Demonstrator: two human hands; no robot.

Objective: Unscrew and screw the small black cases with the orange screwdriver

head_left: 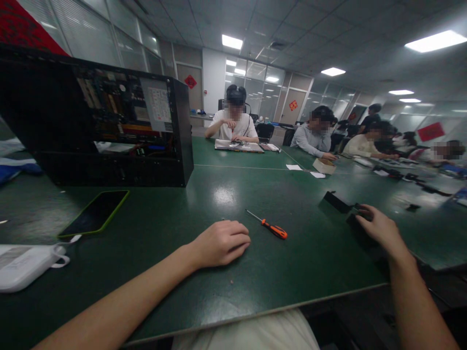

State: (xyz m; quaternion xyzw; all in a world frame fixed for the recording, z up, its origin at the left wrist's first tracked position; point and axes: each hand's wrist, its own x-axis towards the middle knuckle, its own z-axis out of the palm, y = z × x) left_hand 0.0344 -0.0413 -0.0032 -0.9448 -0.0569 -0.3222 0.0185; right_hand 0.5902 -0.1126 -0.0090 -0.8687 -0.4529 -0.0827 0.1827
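Note:
My left hand (222, 243) rests palm down on the green table, its fingers curled together. Whatever lies under those fingers, if anything, is hidden. Just to its right lies an orange and black screwdriver (275, 230), its metal shaft pointing up and left, apart from both hands. Farther right, my right hand (379, 226) has its thumb and forefinger closed at the end of a black flat part (337, 201). Another dark piece (367, 238) extends below that hand toward the table edge; whether the two are joined I cannot tell.
An open black computer case (182, 131) stands at the left. Near it are a phone (97, 214) in a green case and a white device (27, 265) with a cable. Across the table a person (233, 121) works over a flat item; others sit farther right, near a small box (324, 166).

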